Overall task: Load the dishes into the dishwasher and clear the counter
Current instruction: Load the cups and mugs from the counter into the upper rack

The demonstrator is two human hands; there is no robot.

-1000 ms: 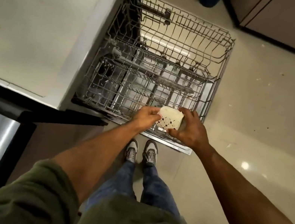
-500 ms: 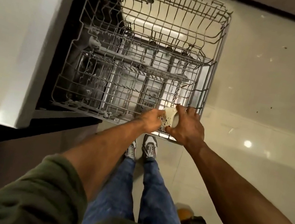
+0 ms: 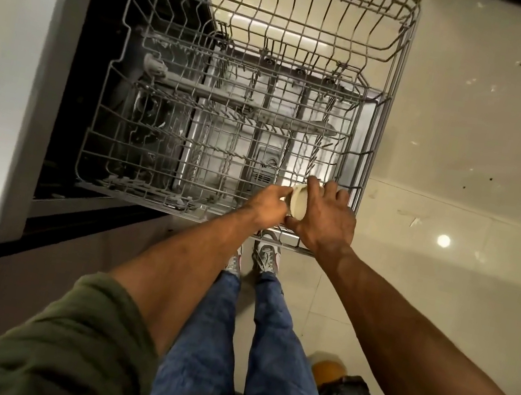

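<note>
A small cream-coloured dish (image 3: 298, 201) (its exact type cannot be told, since only a rounded rim and part of one face show) is held between both hands at the near right corner of the pulled-out dishwasher rack (image 3: 235, 95). The left hand (image 3: 266, 206) is pressed against the dish from the left with its fingers curled onto the rim, and the right hand (image 3: 325, 217) is wrapped over it from the right, fingers reaching across the top edge and thumb closed underneath. Both grips are thus closed on the dish; neither hand is slack. The dish is seen on edge, with its flat face turned toward the left hand and its rim running roughly front to back, in line with the wire tines beneath. It is held at about the level of the rack's front rail; whether its lower edge already touches the wires cannot be told, because the hands cover that zone. The coming move is judged to turn on this alignment: the dish lies directly between the two palms, and a slot is to be found straight below it. The right hand carries most of the hold and is judged to be the one by which the dish is to be lowered, the left serving as a guide. The rest of the rack is seen without dishes. The white counter (image 3: 4, 65) lies well apart to the left.
</note>
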